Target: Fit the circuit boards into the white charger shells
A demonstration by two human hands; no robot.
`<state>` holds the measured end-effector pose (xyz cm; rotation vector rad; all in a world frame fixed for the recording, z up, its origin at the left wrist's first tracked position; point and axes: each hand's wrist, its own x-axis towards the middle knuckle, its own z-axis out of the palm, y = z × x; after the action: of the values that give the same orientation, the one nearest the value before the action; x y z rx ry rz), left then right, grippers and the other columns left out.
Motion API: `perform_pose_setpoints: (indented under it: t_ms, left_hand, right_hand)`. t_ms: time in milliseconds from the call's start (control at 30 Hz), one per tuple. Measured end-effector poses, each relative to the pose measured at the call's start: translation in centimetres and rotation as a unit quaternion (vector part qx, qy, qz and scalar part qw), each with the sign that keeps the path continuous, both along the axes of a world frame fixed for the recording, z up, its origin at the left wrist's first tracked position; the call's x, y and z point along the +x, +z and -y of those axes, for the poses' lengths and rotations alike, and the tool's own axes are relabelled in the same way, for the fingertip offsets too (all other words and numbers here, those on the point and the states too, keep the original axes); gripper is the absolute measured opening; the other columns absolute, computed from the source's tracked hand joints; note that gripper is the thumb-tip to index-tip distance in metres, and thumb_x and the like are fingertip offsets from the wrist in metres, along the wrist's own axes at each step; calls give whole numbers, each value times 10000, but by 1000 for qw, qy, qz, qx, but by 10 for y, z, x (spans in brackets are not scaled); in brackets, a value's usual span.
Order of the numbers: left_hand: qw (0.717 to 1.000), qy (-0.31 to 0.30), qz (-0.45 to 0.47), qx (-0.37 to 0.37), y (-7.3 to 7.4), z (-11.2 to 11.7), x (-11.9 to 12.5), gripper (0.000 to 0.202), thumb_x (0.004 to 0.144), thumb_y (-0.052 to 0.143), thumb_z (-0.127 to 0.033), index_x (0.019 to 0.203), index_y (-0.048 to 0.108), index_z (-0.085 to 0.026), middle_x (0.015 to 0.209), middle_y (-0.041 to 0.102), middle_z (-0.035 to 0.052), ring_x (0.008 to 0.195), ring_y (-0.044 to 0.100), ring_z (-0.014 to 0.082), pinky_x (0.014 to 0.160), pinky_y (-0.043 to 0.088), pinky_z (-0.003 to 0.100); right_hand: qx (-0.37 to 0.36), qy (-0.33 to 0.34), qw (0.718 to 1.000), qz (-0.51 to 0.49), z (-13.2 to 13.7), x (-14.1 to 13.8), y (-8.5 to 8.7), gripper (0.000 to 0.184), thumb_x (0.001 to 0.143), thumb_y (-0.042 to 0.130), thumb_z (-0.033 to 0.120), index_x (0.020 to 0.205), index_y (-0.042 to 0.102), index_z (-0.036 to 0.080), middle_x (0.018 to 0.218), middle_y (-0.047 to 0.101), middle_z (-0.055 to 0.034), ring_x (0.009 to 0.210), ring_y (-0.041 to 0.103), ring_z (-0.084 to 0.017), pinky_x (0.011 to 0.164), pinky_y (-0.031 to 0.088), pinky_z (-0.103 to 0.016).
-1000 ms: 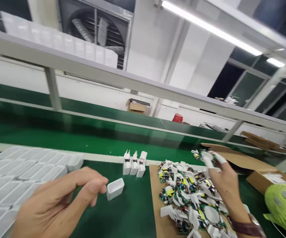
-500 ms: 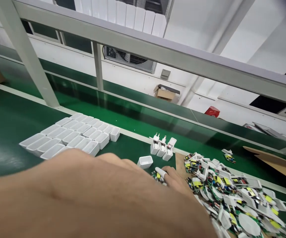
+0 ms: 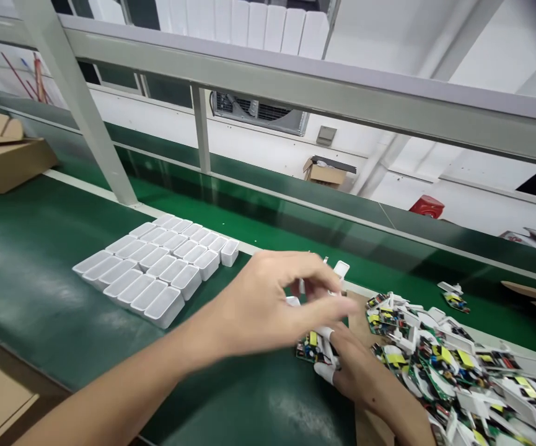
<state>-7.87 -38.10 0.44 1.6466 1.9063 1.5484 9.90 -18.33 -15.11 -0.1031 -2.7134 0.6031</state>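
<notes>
My left hand [image 3: 277, 303] hovers over the middle of the bench, its fingers curved and the thumb apart from them. It partly covers a white plastic case [image 3: 292, 301] and a small group of white cases, one with a raised lid [image 3: 341, 269]. I see nothing held in it. Just below, my right hand [image 3: 358, 368], with white finger covers on its thumb and a finger, grips a circuit board [image 3: 311, 348] with yellow tape and small components. Beside it on the right lies a large pile of similar circuit boards with white covers [image 3: 439, 359].
Rows of white open cases [image 3: 156, 260] stand on the green bench [image 3: 30, 248] to the left. A cardboard box [image 3: 7, 161] sits at the far left. A metal frame post [image 3: 82, 105] rises at the bench's back edge. One loose board [image 3: 456, 301] lies beyond the pile.
My left arm has drawn back from across the foreground, and my left hand now shows above the cases. My right hand still grips the board. The view has shifted left.
</notes>
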Motion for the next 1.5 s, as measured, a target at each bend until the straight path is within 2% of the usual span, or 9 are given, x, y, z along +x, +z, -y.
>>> perform_pose_setpoints:
  t_ms: [33, 100, 167, 267, 367, 533, 733, 1000, 1500]
  left_hand:
    - [999, -14, -17, -37, -13, -7, -14, 193, 868, 838, -358, 1036, 814, -267, 1026, 793, 2, 1010, 740, 238, 907, 604, 350]
    - [990, -46, -24, -134, -47, -16, -42, 652, 726, 938, -353, 1343, 727, -319, 1322, 730, 50, 1212, 672, 321, 999, 583, 431]
    - [973, -74, 17, -220, -83, -19, -61, 981, 644, 977, -361, 1534, 565, -375, 1473, 637, 85, 1196, 668, 347, 939, 609, 446]
    - [961, -92, 78, -247, -124, -17, -71, 909, 703, 933, -343, 1533, 566, -386, 1429, 644, 86, 938, 697, 244, 819, 612, 360]
    - [953, -92, 109, -266, -142, -16, -68, 866, 750, 908, -357, 1540, 554, -370, 1220, 696, 53, 825, 635, 186, 748, 564, 299]
    - [947, -104, 109, -283, -146, -22, -61, 933, 703, 966, -436, 1533, 545, -369, 1041, 683, 5, 809, 604, 189, 707, 514, 284]
    - [981, -90, 22, -172, -147, -26, -47, 663, 824, 867, -251, 1432, 612, -320, 1346, 628, 77, 1250, 588, 288, 1102, 499, 402]
    - [981, -95, -34, -163, -157, -22, -40, 714, 939, 685, -128, 1565, 429, -359, 1449, 526, 102, 1316, 580, 275, 1102, 527, 376]
    - [981, -113, -99, -124, -155, -26, -35, 714, 960, 643, -33, 1562, 390, -320, 1391, 510, 91, 1318, 517, 242, 1095, 516, 352]
  right_hand:
    - [-6, 9, 1000, 17, 0, 0, 2, 579, 788, 671, 108, 1353, 658, 231, 1165, 732, -76, 1081, 733, -250, 936, 642, -384]
    - [-22, 18, 998, 56, 0, 1, 4, 607, 803, 644, 76, 1394, 611, 208, 1227, 704, -101, 1144, 709, -257, 985, 624, -406]
    - [-38, 14, 996, 75, 1, 2, 4, 602, 831, 634, 82, 1417, 573, 207, 1266, 680, -113, 1180, 687, -269, 1006, 614, -429]
    - [-49, -8, 998, 38, 3, 4, 0, 562, 868, 605, 102, 1413, 544, 228, 1284, 658, -111, 1183, 677, -272, 994, 621, -429]
    - [-46, -42, 998, -16, 5, 4, -5, 478, 932, 542, 122, 1393, 543, 247, 1338, 618, -123, 1170, 682, -261, 966, 636, -412]
    - [-25, -80, 993, -79, 7, 3, -10, 629, 993, 517, 164, 1598, 367, 249, 1418, 576, -162, 1141, 721, -252, 871, 671, -322]
    - [-49, -104, 980, -160, 25, 0, -4, 608, 988, 550, 162, 1570, 409, 268, 1446, 605, -144, 1301, 665, -297, 1048, 615, -395]
    - [4, -68, 989, -135, 35, -6, -17, 815, 944, 515, 75, 1679, 220, 267, 1399, 665, -150, 1273, 683, -319, 1011, 630, -449]
    - [75, -90, 978, -172, 33, -11, -39, 867, 846, 504, 97, 1679, 268, 134, 1300, 712, -168, 1134, 714, -362, 861, 687, -484]
